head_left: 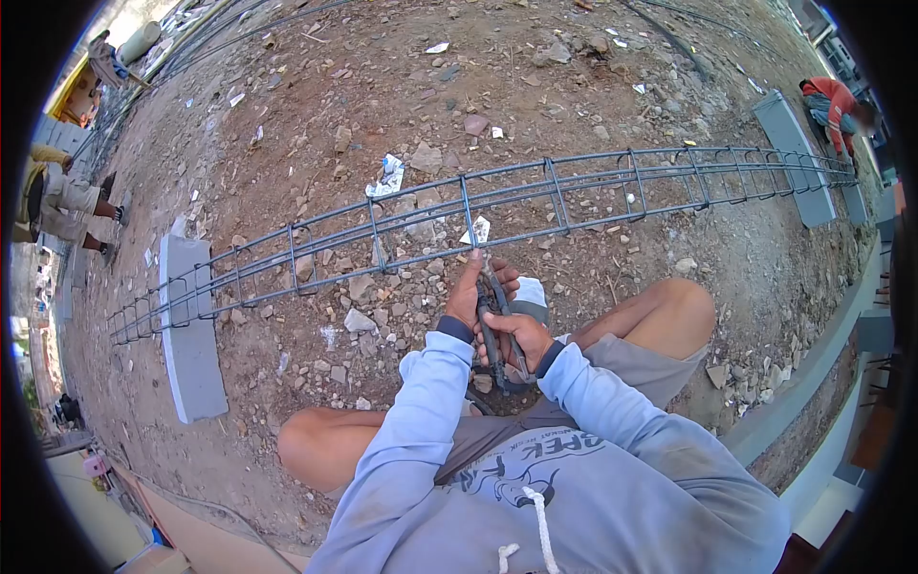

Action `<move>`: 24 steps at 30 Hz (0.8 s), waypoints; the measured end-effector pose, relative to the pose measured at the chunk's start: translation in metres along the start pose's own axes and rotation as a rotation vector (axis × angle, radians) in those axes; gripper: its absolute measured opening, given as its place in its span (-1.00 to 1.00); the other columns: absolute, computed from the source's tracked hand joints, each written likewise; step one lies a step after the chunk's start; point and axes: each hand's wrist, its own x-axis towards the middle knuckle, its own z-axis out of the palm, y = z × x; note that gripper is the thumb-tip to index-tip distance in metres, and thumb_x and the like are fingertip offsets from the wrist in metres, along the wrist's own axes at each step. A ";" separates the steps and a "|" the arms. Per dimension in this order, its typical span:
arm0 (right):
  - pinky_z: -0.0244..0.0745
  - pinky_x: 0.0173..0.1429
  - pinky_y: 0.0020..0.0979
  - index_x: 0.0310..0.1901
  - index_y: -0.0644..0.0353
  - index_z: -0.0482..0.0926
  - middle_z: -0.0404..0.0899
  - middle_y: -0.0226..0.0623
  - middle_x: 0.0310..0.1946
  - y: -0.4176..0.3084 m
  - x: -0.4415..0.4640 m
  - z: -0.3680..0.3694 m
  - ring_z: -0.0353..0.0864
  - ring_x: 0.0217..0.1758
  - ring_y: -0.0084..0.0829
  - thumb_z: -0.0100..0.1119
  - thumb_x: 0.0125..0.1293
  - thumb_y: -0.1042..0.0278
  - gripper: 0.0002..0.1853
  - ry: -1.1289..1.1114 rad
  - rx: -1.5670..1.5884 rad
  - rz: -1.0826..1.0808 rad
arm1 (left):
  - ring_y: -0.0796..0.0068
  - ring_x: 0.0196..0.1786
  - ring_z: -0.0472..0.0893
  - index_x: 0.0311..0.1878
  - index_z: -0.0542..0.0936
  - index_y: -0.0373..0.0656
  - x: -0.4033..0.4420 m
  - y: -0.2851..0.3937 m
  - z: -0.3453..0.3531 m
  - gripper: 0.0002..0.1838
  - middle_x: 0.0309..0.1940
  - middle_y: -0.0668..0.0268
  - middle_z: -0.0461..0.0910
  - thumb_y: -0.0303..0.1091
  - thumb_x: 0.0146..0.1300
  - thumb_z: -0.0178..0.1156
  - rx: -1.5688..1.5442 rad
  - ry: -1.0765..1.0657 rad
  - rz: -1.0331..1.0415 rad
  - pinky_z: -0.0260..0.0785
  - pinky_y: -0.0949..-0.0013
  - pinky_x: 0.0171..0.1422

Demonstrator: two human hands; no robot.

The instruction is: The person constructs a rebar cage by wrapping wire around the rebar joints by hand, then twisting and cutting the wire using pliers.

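A long rebar cage (516, 232) made of steel bars and square stirrups crosses the view in front of my knees. My left hand (468, 292) is at its near bar, the fingers closed near a stirrup; what they pinch is too small to make out. Just to the right, my right hand (521, 337) is wrapped round the dark handles of pliers (493, 335), whose jaws point up toward the same bar, close to my left fingers.
Grey blocks (191, 330) (796, 158) lie beneath the cage at left and right. A person in red (834, 105) bends at the cage's far right end. Another person (67, 201) is at the left. Stones and paper scraps (386, 177) litter the dirt.
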 end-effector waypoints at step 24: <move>0.53 -0.17 -0.13 -0.05 0.43 0.36 0.54 0.06 -0.30 -0.028 -0.058 0.028 0.60 -0.23 -0.07 0.17 0.02 0.32 -0.53 0.648 -1.479 -0.120 | 0.37 -0.55 0.53 -0.35 0.45 -0.17 0.016 -0.017 0.030 -0.60 -0.60 0.27 0.47 0.03 0.31 0.04 0.309 0.283 0.163 0.42 0.30 -0.44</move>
